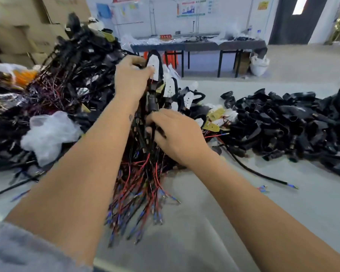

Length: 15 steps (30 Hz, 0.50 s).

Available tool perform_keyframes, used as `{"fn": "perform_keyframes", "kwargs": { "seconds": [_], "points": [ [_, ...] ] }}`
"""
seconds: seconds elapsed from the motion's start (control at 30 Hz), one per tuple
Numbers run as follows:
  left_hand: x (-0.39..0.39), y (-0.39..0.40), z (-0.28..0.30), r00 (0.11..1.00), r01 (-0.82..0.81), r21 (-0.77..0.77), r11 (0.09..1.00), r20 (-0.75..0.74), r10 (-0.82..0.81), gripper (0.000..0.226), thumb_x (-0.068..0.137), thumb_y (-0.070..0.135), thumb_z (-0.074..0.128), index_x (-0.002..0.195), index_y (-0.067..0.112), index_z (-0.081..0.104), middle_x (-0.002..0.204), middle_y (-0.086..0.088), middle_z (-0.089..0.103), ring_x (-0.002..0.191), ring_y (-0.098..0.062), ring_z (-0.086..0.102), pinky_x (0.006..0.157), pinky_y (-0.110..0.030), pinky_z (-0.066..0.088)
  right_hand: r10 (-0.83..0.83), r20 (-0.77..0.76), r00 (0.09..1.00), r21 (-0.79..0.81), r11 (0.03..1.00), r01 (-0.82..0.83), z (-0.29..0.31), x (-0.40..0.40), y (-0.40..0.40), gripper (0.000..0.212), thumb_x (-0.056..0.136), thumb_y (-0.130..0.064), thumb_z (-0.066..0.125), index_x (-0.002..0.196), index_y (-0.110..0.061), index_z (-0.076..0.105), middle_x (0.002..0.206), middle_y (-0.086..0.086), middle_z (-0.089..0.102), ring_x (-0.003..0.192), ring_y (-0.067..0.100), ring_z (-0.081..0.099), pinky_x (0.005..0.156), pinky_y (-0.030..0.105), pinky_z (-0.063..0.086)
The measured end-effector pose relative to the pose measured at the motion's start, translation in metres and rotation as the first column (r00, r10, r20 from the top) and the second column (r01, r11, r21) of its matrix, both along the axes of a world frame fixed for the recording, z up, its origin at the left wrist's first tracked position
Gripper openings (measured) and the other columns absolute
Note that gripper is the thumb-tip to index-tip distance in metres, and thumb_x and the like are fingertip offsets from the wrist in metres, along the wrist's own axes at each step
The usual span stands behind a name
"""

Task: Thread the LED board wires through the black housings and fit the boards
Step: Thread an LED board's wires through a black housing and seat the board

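Left hand (133, 79) raised — gripping black housing (155, 65), right hand (177, 134) clutching wires (141, 185)

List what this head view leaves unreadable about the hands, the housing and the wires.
- Right hand fingertips: buried among the wires, so its grip is unclear.
- Black housing held by the left hand: mostly covered by fingers; the board's seating is hidden.
- Wire ends: motion-blurred, terminals indistinct.
- Wall posters: too small to read.

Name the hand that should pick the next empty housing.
Right hand, probably: the empty housings are piled on its side, while the left hand grips the raised bundle.
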State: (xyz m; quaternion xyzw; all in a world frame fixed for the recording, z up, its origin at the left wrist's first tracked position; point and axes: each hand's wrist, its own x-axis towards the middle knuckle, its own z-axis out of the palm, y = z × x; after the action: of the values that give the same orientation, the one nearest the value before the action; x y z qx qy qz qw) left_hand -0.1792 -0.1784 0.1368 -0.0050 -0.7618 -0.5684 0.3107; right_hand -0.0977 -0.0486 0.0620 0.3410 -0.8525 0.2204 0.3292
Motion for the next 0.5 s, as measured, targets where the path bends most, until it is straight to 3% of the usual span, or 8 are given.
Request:
{"fn": "perform_keyframes", "kwargs": {
  "seconds": [0.1, 0.2, 0.27, 0.33, 0.5],
  "points": [
    [-0.021, -0.005, 0.014, 0.995, -0.095, -0.097, 0.991, -0.046, 0.091, 0.020, 0.081, 0.018, 0.069, 0.100, 0.021, 0.065, 0.088, 0.009, 0.065, 0.082, -0.008, 0.061, 0.084, -0.029, 0.052, -0.006, 0.175, 0.985, -0.023, 1.000, 0.010, 0.014, -0.027, -0.012, 0.043, 0.091, -0.006, 0.052, 0.133, -0.017, 0.053, 0.124, 0.006, 0.059, 0.117, 0.027, 0.052, 0.090, 0.043, 0.047],
    [-0.036, -0.008, -0.003, 0.985, -0.154, -0.327, 0.932, 0.027, 0.173, 0.023, 0.085, 0.025, 0.065, 0.107, 0.021, 0.064, 0.101, 0.005, 0.068, 0.103, -0.018, 0.062, 0.092, -0.033, 0.048, -0.086, 0.273, 0.958, 0.084, 0.994, 0.065, 0.009, -0.041, -0.007, 0.065, 0.088, -0.002, 0.053, 0.147, -0.023, 0.037, 0.134, 0.009, 0.051, 0.127, 0.030, 0.044, 0.100, 0.044, 0.040],
    [-0.041, -0.010, -0.021, 0.970, -0.160, -0.475, 0.865, 0.089, 0.228, 0.030, 0.089, 0.035, 0.062, 0.116, 0.022, 0.063, 0.112, 0.000, 0.068, 0.116, -0.025, 0.055, 0.097, -0.036, 0.043, -0.099, 0.266, 0.959, 0.123, 0.990, 0.069, -0.001, -0.041, 0.003, 0.062, 0.088, -0.008, 0.056, 0.146, -0.023, 0.040, 0.133, 0.007, 0.051, 0.124, 0.029, 0.044, 0.101, 0.042, 0.038],
    [-0.041, -0.010, -0.031, 0.951, -0.205, -0.529, 0.823, 0.092, 0.296, 0.037, 0.090, 0.042, 0.061, 0.121, 0.022, 0.059, 0.118, -0.003, 0.065, 0.121, -0.030, 0.048, 0.097, -0.039, 0.039, -0.096, 0.272, 0.957, 0.105, 0.992, 0.070, -0.010, -0.037, 0.015, 0.053, 0.089, -0.014, 0.057, 0.141, -0.022, 0.046, 0.131, 0.004, 0.051, 0.122, 0.026, 0.044, 0.102, 0.040, 0.036],
    [-0.031, 0.009, -0.024, 0.886, -0.428, -0.570, 0.701, -0.113, 0.450, 0.046, 0.085, 0.033, 0.065, 0.126, 0.019, 0.050, 0.129, -0.008, 0.052, 0.126, -0.033, 0.039, 0.098, -0.045, 0.037, -0.133, 0.271, 0.953, 0.037, 0.991, 0.128, -0.031, -0.021, 0.048, 0.033, 0.091, -0.016, 0.058, 0.124, -0.017, 0.061, 0.122, 0.004, 0.055, 0.116, 0.026, 0.047, 0.096, 0.032, 0.033]
  ]
}}
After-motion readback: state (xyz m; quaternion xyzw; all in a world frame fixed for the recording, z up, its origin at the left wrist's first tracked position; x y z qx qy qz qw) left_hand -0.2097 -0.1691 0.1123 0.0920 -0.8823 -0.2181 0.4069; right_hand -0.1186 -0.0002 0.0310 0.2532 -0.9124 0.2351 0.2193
